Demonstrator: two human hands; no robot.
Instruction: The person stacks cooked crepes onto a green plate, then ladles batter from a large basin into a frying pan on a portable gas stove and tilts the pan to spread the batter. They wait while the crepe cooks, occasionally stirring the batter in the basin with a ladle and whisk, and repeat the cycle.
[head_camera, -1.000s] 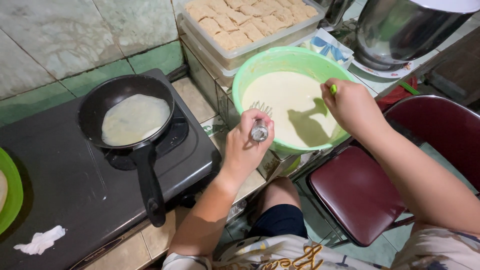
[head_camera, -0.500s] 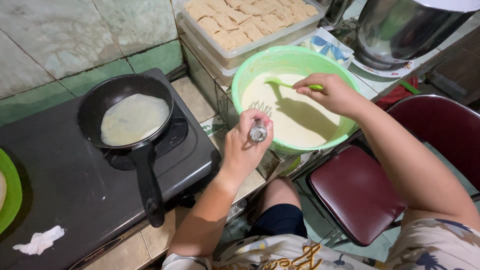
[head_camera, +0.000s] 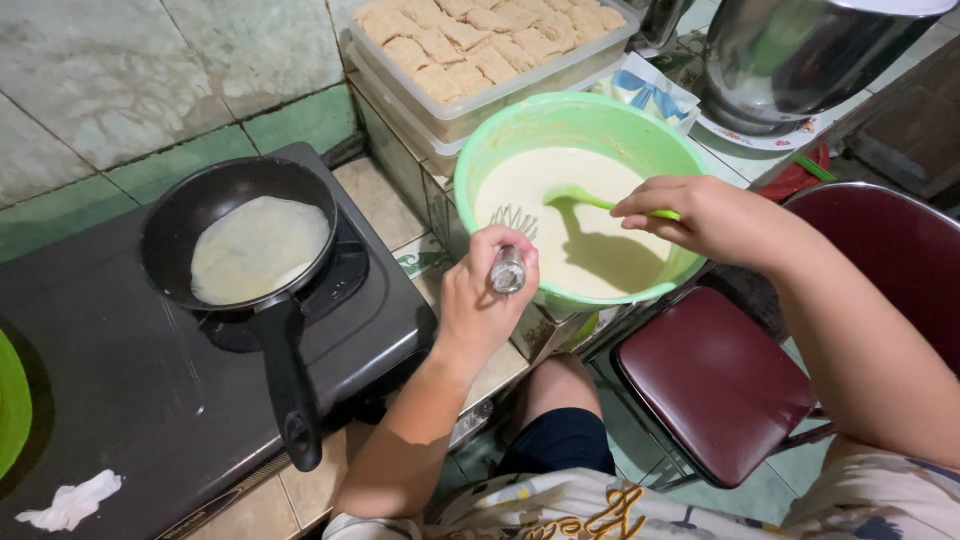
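A light green bowl (head_camera: 640, 130) of pale batter (head_camera: 600, 250) stands at the centre. My left hand (head_camera: 485, 300) grips the metal handle of a whisk (head_camera: 510, 255) whose wires dip into the batter at the bowl's near left rim. My right hand (head_camera: 700, 215) reaches over the bowl and holds a green ladle (head_camera: 585, 197) with its scoop in the batter. To the left, a black frying pan (head_camera: 235, 245) sits on a black stove (head_camera: 120, 390) with a thin pale crepe (head_camera: 258, 248) in it.
A clear tub of folded fried rolls (head_camera: 480, 45) stands behind the bowl. A steel pot (head_camera: 800, 60) is at the top right. A maroon chair (head_camera: 715, 380) is below the bowl. A crumpled tissue (head_camera: 70, 502) lies on the stove; a green plate edge (head_camera: 10, 405) shows far left.
My right hand has moved from the bowl's right rim to over the batter, bringing the green ladle into it. The left hand with the whisk has stayed put.
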